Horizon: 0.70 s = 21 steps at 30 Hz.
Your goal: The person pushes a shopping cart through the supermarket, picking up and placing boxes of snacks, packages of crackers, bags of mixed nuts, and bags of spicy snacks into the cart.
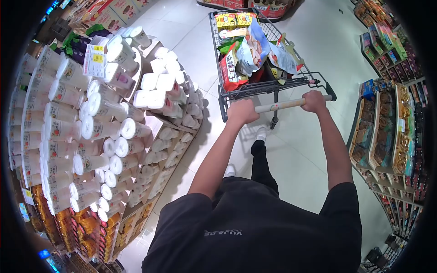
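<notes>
Left of the grip, white-lidded cups (98, 105) stand stacked on a display. The left hand (243, 112) is wrapped around the cart's handle (280, 106); just beyond it, the cart (222, 97) holds bagged snacks (253, 49) (one bag is red). The right hand (314, 101) grips the handle's other end. Farther right, shelves (374, 132) carry packaged goods.

The floor (314, 150) opens widely between the cart (298, 81) and the right-hand shelves (387, 132), while a narrower strip separates it from the stacked white tubs (102, 128). Packages (255, 50) heaped in the cart block low reaches over its handle (291, 104); a red display (269, 10) stands beyond.
</notes>
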Available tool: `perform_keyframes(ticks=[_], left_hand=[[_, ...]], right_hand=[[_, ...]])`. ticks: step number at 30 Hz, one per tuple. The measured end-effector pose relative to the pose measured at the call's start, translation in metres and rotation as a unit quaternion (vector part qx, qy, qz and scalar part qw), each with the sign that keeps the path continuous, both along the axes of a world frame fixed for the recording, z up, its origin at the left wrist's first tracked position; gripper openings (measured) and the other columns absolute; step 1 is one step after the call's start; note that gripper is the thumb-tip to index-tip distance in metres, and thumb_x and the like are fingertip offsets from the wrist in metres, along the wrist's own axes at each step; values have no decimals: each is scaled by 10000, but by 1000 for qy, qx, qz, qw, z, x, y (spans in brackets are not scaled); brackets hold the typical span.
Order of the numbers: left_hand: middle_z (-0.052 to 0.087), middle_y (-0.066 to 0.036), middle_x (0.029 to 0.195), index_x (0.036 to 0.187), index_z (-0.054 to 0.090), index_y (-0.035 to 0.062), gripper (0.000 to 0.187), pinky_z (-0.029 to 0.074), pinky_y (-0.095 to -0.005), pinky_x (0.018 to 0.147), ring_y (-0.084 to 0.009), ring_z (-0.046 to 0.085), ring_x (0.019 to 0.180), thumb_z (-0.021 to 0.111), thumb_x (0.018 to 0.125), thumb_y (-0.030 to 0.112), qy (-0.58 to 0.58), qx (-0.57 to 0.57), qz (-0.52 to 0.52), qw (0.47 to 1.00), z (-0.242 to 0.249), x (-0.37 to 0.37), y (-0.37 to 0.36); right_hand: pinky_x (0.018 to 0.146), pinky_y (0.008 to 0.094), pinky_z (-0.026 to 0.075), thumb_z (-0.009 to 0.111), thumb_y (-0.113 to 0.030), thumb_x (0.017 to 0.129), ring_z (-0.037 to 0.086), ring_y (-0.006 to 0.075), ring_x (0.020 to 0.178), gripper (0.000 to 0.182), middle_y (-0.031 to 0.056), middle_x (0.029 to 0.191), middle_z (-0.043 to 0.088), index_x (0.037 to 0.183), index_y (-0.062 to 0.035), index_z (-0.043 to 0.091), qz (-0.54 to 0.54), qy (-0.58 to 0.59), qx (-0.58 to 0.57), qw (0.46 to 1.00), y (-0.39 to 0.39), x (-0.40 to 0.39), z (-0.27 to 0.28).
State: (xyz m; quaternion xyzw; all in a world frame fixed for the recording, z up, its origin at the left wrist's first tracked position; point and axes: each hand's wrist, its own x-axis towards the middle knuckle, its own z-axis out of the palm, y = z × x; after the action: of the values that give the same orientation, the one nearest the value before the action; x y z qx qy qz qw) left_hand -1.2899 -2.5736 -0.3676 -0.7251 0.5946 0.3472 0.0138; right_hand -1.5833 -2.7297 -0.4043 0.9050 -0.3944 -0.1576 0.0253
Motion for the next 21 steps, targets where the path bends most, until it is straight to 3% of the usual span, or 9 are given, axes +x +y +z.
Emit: perform_keyframes(ticks=[2, 12, 21], left_hand=[[702, -177, 986, 936, 727, 42, 370, 555, -422, 812, -329, 684, 924, 658, 706, 322, -13, -4, 17, 1000, -3, -7, -27], [698, -192, 944, 956, 717, 42, 426, 541, -433, 805, -348, 679, 891, 665, 694, 374, -35, 34, 93, 995, -18, 9, -163], [698, -200, 947, 946, 726, 35, 437, 533, -427, 826, -345, 676, 907, 653, 704, 391, -64, 26, 94, 993, -33, 58, -261]], right_hand=[[659, 443, 549, 638, -355, 664, 675, 312, 724, 221, 112, 688, 670, 676, -142, 698, 14, -12, -10, 1000, -36, 0, -6], [636, 447, 535, 638, -324, 647, 668, 319, 691, 186, 115, 688, 668, 678, -151, 699, 49, -48, 7, 998, -201, 48, -21], [654, 418, 556, 629, -314, 650, 690, 289, 703, 217, 93, 703, 689, 710, -131, 729, 70, -32, 47, 996, -310, 115, -19]])
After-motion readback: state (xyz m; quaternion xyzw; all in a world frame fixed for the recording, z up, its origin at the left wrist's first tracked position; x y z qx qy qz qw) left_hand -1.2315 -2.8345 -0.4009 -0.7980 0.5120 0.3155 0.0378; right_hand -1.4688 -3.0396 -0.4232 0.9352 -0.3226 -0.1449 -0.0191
